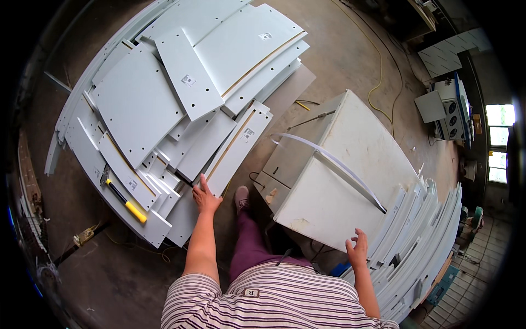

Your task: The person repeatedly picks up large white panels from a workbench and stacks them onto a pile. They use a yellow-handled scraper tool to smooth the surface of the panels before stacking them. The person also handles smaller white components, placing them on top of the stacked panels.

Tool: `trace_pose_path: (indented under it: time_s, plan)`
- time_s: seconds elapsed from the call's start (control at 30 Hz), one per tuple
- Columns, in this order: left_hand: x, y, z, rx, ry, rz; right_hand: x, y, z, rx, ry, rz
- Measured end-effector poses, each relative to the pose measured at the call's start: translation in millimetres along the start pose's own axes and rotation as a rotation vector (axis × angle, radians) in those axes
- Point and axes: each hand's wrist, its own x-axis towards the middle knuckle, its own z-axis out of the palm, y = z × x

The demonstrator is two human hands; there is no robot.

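My left hand (207,197) reaches to the near end of a pile of white panels, its fingers apart. The fingertips are at the corner of a long narrow panel (233,148) with a brown groove; whether they touch it I cannot tell. My right hand (358,249) is raised with bent, parted fingers and nothing in it, beside the near edge of a large off-white box-shaped bench (350,164). Across the bench top lies a thin curved white strip (339,162). A hammer (125,200) with a black and yellow handle rests on the panels at the left.
Drilled white panels (139,104) lie in an uneven pile at the left. Long white boards (411,247) are stacked beyond my right hand. A yellow cable (379,77) runs over the concrete floor (334,49). A cabinet-like unit with round dark openings (450,112) stands far right.
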Motion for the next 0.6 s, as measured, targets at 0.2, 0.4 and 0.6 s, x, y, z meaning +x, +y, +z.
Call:
trace_pose_path:
  time_s: [0.2, 0.4, 0.6]
  plan:
    - [-25, 27, -30, 0.038, -0.061, -0.011, 24, -86, 21, 0.382, -0.102, -0.01]
    - [-40, 51, -49, 0.09, -0.156, -0.042, 65, -205, 140, 0.722, -0.571, -0.136]
    - [-26, 23, -24, -0.02, -0.119, 0.066, 114, -243, 306, 0.805, -0.682, 0.2]
